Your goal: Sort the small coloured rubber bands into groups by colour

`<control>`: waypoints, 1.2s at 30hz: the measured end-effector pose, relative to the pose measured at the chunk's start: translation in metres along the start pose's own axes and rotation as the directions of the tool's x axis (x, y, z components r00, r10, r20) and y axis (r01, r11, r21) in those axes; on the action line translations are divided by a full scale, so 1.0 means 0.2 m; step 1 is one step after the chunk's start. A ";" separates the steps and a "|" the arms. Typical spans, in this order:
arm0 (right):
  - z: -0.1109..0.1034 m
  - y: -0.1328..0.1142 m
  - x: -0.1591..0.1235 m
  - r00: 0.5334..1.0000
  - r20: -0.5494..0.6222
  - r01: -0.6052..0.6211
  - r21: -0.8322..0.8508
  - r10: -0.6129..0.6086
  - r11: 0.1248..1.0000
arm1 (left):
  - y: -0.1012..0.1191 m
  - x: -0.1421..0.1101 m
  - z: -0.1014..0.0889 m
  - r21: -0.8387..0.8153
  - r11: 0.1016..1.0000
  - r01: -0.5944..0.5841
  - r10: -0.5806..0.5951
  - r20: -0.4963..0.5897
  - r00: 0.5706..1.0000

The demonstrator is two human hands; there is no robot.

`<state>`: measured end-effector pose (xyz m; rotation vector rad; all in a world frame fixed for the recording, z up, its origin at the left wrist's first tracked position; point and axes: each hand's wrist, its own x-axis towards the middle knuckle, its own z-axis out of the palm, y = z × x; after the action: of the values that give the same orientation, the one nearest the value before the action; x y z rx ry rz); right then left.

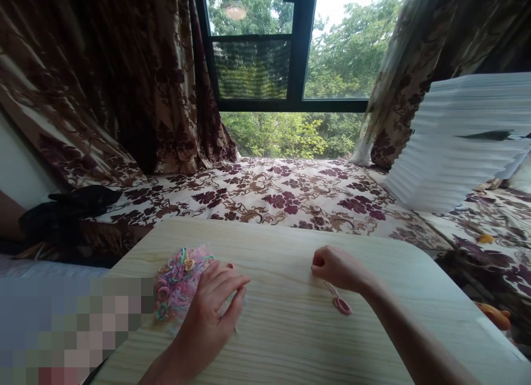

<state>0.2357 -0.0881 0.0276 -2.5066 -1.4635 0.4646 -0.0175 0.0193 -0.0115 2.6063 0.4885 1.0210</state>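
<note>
A heap of small colourful elastic bands [178, 277] in a clear bag lies on the left part of a pale wooden table [290, 329]. My left hand [213, 307] rests flat on the table with fingers stretched out, touching the heap's right edge. My right hand [338, 268] is curled into a loose fist on the table's middle, fingertips pressed down. Just below its wrist a pink band [342, 305] lies on the wood with a thin pale strand running up under the hand. What the fist holds is hidden.
Behind the table is a bed with a floral cover [269, 194]. A black cloth [68, 211] lies at the left, a white pleated object [456, 141] at the right. Floral curtains [124, 81] frame a window [286, 69]. An orange object [495, 316] sits low right.
</note>
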 end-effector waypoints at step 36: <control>0.15 0.21 -0.51 0.984 -0.088 -0.146 0.104 0.155 0.984 | 0.16 0.03 0.01 -0.032 0.997 -0.067 0.071 0.124 0.990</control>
<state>0.2110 -0.1968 0.0025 -2.5348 -1.1933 0.4233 -0.0051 -0.0079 0.0025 2.6585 0.3539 0.8716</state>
